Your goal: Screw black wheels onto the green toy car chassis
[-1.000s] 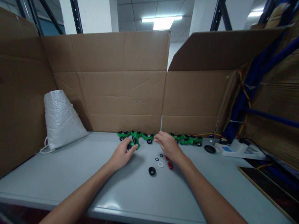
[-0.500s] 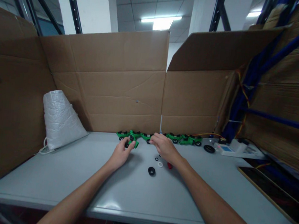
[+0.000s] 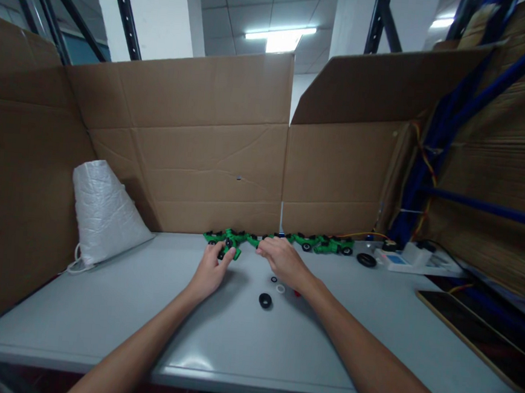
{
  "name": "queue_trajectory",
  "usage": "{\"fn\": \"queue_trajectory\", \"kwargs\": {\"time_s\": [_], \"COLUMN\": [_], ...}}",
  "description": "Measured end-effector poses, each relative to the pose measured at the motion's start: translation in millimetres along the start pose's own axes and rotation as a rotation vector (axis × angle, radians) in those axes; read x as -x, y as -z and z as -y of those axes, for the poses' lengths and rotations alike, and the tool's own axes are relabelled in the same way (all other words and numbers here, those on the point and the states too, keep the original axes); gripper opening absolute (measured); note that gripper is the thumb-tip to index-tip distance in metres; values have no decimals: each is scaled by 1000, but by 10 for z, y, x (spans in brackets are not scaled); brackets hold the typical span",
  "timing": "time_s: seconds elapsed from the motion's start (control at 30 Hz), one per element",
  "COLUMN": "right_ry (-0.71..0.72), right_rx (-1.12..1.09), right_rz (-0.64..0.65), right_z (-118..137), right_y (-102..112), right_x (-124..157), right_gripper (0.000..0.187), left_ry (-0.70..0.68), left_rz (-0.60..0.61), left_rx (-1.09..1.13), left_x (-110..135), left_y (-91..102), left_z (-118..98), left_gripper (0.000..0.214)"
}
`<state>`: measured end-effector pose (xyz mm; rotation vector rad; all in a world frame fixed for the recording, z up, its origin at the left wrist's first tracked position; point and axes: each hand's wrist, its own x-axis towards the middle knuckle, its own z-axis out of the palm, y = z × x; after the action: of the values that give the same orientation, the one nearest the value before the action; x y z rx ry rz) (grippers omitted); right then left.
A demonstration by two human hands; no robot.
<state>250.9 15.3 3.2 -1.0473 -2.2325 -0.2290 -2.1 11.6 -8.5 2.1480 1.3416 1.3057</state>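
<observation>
My left hand (image 3: pixel 207 272) is closed around a small green toy car (image 3: pixel 237 254) with black parts, held just above the table. Part of the car is hidden by my fingers. To its right, my right hand (image 3: pixel 287 264) has its fingertips pressed together; whatever they hold, if anything, is hidden. Below the right hand lie a small black ring (image 3: pixel 274 280), a white ring (image 3: pixel 280 289) and a red piece (image 3: pixel 297 294) mostly covered by the wrist. Closer to me rests a thick black ring (image 3: pixel 261 303), like a tyre.
Several green toy cars (image 3: pixel 333 246) line the back of the table (image 3: pixel 112 318) against a cardboard wall (image 3: pixel 211 156). On the left stands a white padded bag (image 3: pixel 106 214). A black disc (image 3: pixel 366 260), a power strip (image 3: pixel 402 265) and a dark flat panel (image 3: pixel 474 334) lie on the right.
My right hand has shifted slightly left, toward the toy car, and now covers more of the red piece. The left hand keeps its hold on the car. The view has moved a little.
</observation>
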Motion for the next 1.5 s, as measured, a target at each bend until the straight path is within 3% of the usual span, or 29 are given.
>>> {"fn": "queue_trajectory", "kwargs": {"time_s": [0.4,0.6,0.87,1.2,1.5], "right_ry": [-24,-3,44,25,-12], "right_rx": [-10,-46,-85,-93,-299], "right_rz": [-45,-89,-59,4,14], "right_z": [22,51,103,219,176], "right_y": [-20,-48,-70,-10,-80], "right_x": [0,5,18,14,44], "right_gripper": [19,9,17,26,30], "left_ry": [-15,45,132,137,145], "left_rz": [30,81,169,187,185], "left_rx": [46,199,375,363,349], "left_x": [-13,-28,-41,-31,-29], "left_y": [-9,-27,-24,-32,-21], "left_z": [-10,-10,-74,-66,-75], "left_gripper": [38,45,61,59,60]}}
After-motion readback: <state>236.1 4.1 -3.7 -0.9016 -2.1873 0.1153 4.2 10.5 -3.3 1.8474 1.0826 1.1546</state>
